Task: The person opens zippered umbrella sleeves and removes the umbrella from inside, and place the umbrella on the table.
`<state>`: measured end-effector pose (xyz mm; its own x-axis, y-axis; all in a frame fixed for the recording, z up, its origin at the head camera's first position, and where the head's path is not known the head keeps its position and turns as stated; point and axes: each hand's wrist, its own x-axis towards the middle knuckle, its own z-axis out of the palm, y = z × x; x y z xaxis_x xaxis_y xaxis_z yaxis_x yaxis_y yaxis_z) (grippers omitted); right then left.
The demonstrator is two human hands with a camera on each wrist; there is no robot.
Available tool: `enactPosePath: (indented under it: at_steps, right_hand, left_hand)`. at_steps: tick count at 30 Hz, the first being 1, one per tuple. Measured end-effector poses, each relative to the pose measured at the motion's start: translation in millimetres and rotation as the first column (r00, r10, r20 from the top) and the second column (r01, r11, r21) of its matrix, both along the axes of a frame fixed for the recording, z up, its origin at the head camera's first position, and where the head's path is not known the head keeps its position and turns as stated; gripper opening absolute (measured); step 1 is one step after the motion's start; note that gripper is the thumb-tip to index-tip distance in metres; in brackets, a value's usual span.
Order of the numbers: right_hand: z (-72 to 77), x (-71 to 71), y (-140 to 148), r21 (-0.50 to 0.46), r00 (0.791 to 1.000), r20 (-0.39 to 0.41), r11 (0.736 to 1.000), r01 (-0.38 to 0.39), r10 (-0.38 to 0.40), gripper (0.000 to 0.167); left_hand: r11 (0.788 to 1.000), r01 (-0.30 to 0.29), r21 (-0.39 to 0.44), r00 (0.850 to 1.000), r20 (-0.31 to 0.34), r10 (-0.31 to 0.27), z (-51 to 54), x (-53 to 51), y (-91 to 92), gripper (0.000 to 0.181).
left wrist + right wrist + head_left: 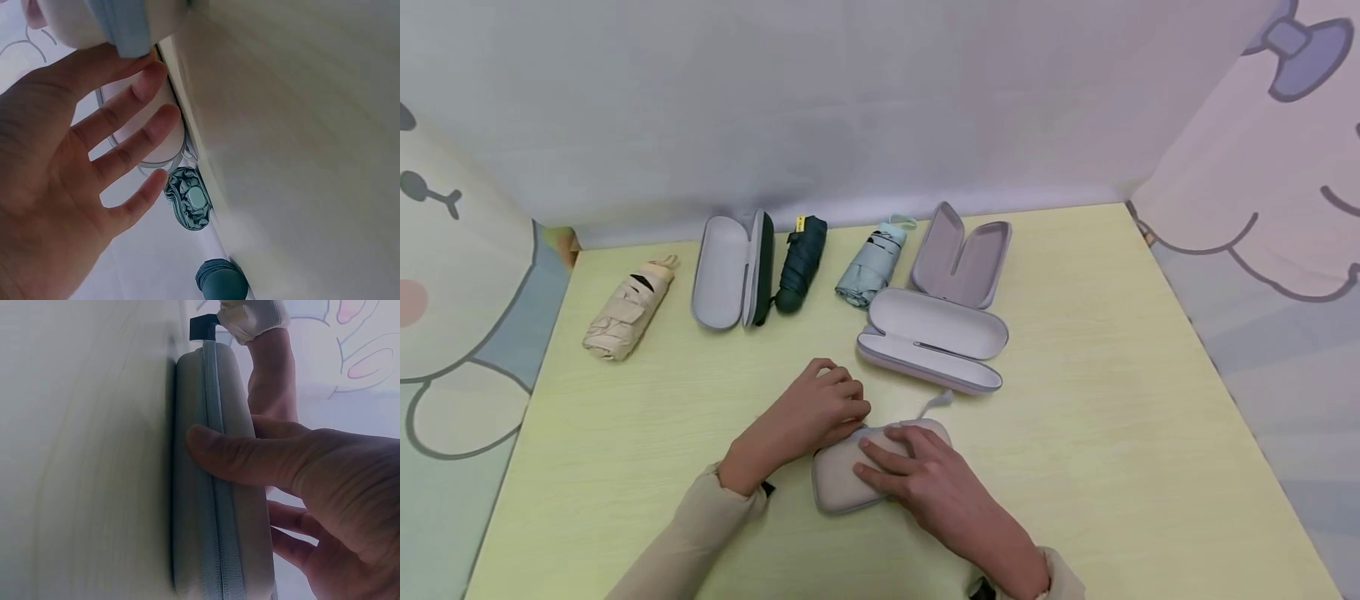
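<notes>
A pale beige hard zip case (837, 479) with grey zip edging lies near the front of the table, and a wrist strap (937, 402) sticks out behind it. My right hand (925, 483) holds the case, fingers spread over its top; in the right wrist view the thumb (225, 456) presses its zip side. At the case's far left edge is my left hand (820, 408), fingers bent. Its thumb and fingertips meet beside the grey zip band (128, 31) in the left wrist view, seemingly pinching the zipper pull, which they hide.
Behind the hands an open case (940, 325) lies close, with another open case (962, 258) beyond. Farther back are a light blue folded umbrella (872, 265), a dark green folded umbrella (802, 262) and an open green case (722, 275). A beige folded umbrella (628, 312) lies left.
</notes>
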<state>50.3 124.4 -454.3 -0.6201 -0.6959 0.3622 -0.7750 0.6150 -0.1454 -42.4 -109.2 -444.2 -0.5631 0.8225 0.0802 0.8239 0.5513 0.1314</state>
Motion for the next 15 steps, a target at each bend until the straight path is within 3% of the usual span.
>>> enactPosePath:
  at_steps: [15]
  right_hand:
    - [-0.6,1.4,0,-0.012,1.000,0.000,1.000,-0.003,0.003,0.036]
  left_hand:
    - [0.998,0.065,-0.014,0.998,0.009,-0.065,0.3,-8.8,13.2,0.004]
